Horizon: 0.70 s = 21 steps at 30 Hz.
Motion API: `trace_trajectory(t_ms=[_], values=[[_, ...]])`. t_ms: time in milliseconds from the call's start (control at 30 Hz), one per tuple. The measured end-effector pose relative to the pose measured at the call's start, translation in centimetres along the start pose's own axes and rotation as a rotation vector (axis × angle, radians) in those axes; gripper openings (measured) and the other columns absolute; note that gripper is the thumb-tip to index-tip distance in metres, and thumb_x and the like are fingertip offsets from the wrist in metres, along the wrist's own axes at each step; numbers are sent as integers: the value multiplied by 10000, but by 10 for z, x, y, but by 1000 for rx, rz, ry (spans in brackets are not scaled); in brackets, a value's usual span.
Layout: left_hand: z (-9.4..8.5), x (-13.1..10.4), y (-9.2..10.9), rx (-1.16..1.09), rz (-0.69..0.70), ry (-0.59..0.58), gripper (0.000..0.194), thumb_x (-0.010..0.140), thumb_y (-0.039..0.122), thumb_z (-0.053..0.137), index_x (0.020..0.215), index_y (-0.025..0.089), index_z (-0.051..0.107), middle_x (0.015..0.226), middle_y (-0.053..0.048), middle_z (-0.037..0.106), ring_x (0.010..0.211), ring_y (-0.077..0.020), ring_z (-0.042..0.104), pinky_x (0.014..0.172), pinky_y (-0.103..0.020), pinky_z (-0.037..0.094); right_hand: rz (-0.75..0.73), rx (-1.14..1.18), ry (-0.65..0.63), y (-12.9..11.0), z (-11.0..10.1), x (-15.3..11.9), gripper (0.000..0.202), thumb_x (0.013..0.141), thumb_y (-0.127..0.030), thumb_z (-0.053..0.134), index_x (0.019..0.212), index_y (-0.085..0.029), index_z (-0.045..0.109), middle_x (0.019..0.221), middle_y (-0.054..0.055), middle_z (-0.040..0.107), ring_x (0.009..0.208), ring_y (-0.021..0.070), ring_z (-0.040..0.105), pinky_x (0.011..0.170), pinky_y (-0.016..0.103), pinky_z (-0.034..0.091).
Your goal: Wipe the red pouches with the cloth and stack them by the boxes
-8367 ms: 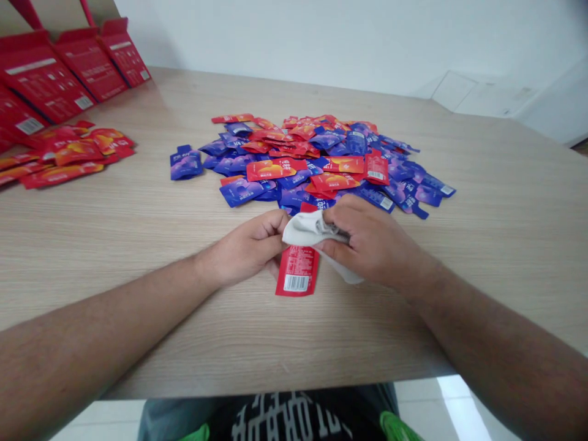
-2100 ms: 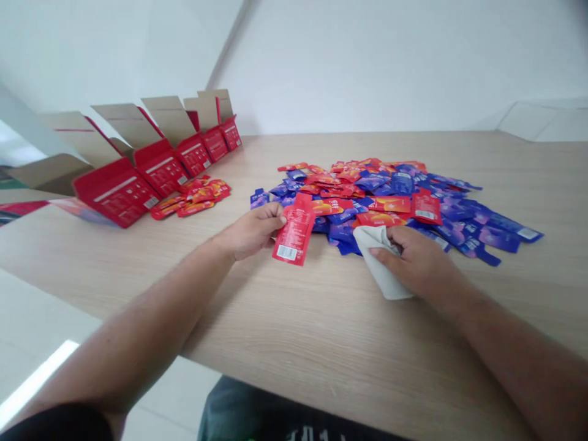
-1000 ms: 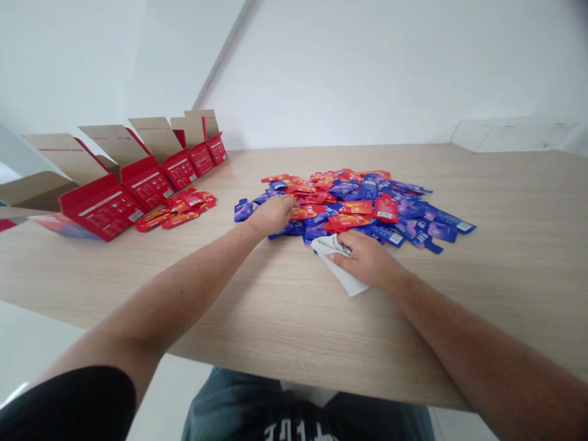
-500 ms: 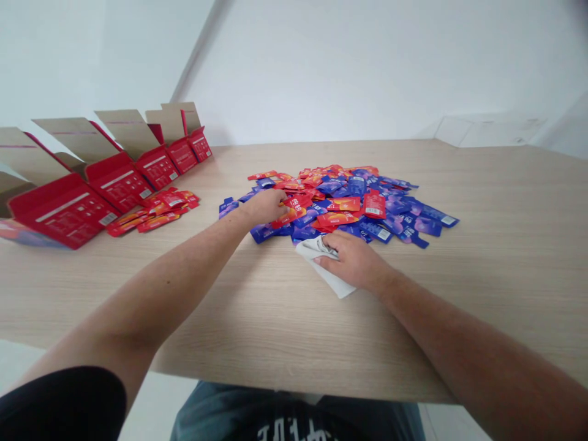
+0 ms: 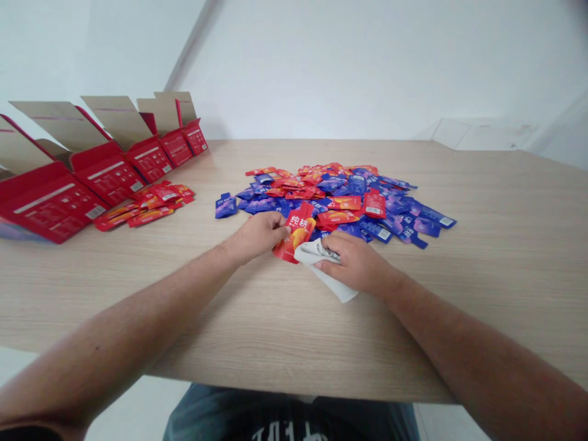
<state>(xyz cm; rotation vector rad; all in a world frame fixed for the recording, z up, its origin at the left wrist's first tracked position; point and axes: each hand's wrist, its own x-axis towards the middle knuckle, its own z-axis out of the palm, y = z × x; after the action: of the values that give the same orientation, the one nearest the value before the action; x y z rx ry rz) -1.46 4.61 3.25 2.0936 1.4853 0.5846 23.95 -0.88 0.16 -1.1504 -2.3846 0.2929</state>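
Observation:
A red pouch (image 5: 302,235) with an orange fruit picture is pinched at its left side by my left hand (image 5: 263,235), just in front of the pile. My right hand (image 5: 361,260) grips a white cloth (image 5: 331,283), whose left end meets the lower right of the red pouch. Whether cloth and pouch press together I cannot tell. Behind both hands spreads a heap of red pouches (image 5: 339,217) and blue-purple pouches (image 5: 399,222), mixed and overlapping.
At the left stands a row of several red cardboard boxes (image 5: 57,202) with raised flaps. In front of them lies a small stack of red pouches (image 5: 151,205). A white wall (image 5: 349,73) rises behind the wooden table (image 5: 257,343).
My left hand has drawn a red pouch out of the pile, toward me and next to the cloth. The right hand with the cloth has stayed almost in place.

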Motion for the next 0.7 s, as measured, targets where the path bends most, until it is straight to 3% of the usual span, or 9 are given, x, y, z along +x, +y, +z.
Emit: trace_trajectory(t_ms=[233,400,533,700], values=[[39,-13,-25,-258,-67,-123,291,927,437,560,762,199,589,578,15,612,494,-125,540,472,-229,352,8,-107,-1,-6,-8,-4,181,964,-374,620,973,-194,603,980,72,640,871,219,589,762,321,416],[44,-22,-18,-384,40,-185,207,904,345,593,764,198,551,623,34,583,536,-106,508,503,-221,363,39,-215,-10,-12,-13,-8,173,987,-366,589,974,-194,603,982,75,633,908,236,609,785,333,441],[46,-29,-12,-433,162,-152,225,891,295,618,715,183,532,673,30,545,614,-101,476,566,-221,369,23,-226,-4,-14,-15,-12,205,1015,-410,567,996,-209,602,971,62,623,866,228,611,770,345,459],[54,-33,-12,-611,112,-221,191,890,311,637,772,173,578,676,33,526,604,-98,435,557,-224,340,36,-248,71,-11,-11,-17,242,1013,-460,573,1020,-223,621,997,85,640,878,253,632,760,378,487]])
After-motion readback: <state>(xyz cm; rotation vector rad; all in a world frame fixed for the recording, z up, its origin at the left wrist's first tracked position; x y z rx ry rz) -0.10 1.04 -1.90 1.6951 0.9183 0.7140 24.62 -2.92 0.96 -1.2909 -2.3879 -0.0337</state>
